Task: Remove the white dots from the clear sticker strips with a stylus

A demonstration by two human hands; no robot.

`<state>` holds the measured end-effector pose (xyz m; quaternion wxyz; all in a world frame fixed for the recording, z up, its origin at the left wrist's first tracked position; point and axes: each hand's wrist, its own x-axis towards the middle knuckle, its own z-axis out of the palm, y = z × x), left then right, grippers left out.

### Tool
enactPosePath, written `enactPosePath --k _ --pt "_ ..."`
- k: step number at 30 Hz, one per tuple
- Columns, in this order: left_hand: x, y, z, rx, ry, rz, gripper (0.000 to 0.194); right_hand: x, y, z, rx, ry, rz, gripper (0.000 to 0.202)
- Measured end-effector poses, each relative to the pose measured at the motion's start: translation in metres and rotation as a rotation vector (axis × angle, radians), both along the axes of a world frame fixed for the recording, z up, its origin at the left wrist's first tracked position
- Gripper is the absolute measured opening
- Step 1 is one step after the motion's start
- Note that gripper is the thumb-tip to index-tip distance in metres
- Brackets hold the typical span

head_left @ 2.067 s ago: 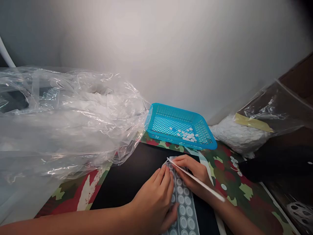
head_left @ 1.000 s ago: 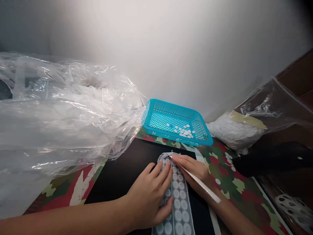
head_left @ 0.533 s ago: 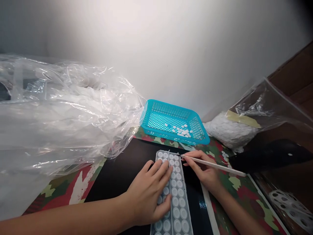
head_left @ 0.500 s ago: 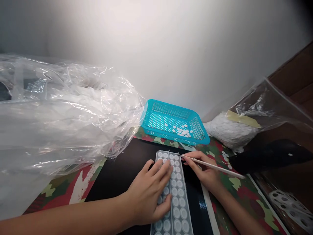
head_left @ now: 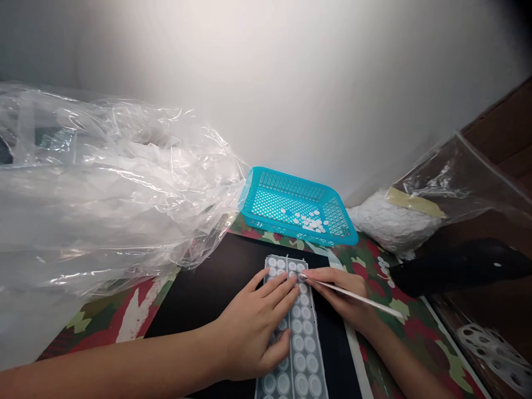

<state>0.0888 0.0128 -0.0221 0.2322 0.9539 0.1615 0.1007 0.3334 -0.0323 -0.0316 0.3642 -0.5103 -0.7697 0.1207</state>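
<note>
While your left hand (head_left: 260,318) lies spread on the six-o'clock strip (head_left: 303,336), your right hand (head_left: 349,295) pinches the stick (head_left: 366,301), rounds (head_left: 301,383) done or pending indistinguishable, discs (head_left: 313,223) loose in the twelve-o'clock basket (head_left: 266,224).

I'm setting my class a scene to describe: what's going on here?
A person's left hand lies over a pale strip with rows of round shapes, its fingers spread. The right hand holds a slim white stick, its near-tip end by the strip's far part. The strip lies on a black mat. Beyond it, a blue basket holds loose white discs, with a clear plastic bag to its left.
</note>
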Motion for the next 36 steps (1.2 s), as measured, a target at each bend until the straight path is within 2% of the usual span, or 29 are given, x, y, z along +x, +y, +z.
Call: enactPosePath --k 5,13,18,24,27,29,36 --pt "0.000 -0.001 0.001 -0.007 0.005 0.004 0.057 -0.003 0.000 0.001 0.016 -0.027 -0.001 0.019" --pt "0.000 -0.001 -0.002 0.002 -0.022 0.001 0.058 -0.012 0.007 -0.002 0.162 -0.129 -0.023 0.027" --pt "0.000 -0.001 -0.001 0.011 -0.032 0.000 0.057 -0.014 0.011 -0.004 0.195 -0.135 -0.162 0.027" --pt "0.000 -0.001 0.001 0.043 -0.057 0.011 0.056 -0.012 0.002 0.008 0.099 -0.021 -0.209 0.014" --pt "-0.002 -0.001 0.002 0.031 -0.055 0.015 0.056 -0.003 -0.005 0.009 0.092 0.109 -0.266 0.012" --pt "-0.002 -0.001 0.004 0.020 -0.038 0.004 0.056 0.002 -0.008 0.008 0.085 0.114 -0.284 0.012" --pt "0.000 0.002 0.003 0.032 -0.024 -0.075 0.055 0.003 -0.008 0.008 -0.013 0.017 -0.170 0.012"
